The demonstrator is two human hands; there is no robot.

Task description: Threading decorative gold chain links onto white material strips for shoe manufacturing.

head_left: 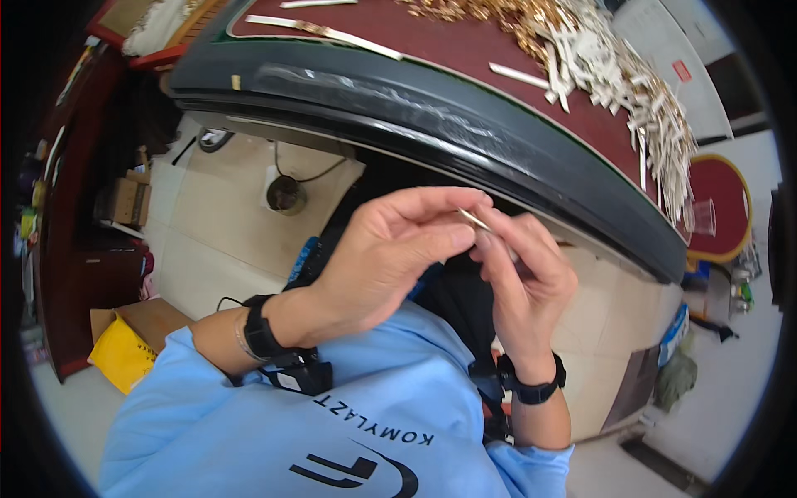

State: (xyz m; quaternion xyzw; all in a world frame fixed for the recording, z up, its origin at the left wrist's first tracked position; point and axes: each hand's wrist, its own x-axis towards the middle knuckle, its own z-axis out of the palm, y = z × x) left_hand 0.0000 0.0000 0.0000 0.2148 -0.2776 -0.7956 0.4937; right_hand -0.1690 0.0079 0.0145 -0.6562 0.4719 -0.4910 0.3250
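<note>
Both hands meet in front of my chest, in the gap between my body and the table. A thin pale strip (473,219) shows edge-on between the fingertips. My left hand (390,257) pinches toward its end with thumb and forefinger. My right hand (531,270) is closed round the other part, which its fingers mostly cover. On the dark red tabletop (448,41) lie similar flat white strips. One long strip (357,40) has a gold band partway along it, and a shorter white strip (519,75) lies by the heap.
A heap of white strips (664,124) runs along the table's right side, beside a pile of gold-coloured pieces (498,18). The table has a thick black padded edge (374,108). A clear plastic cup (702,217) stands at right. On the floor are a round container (286,194) and a cardboard box (158,319).
</note>
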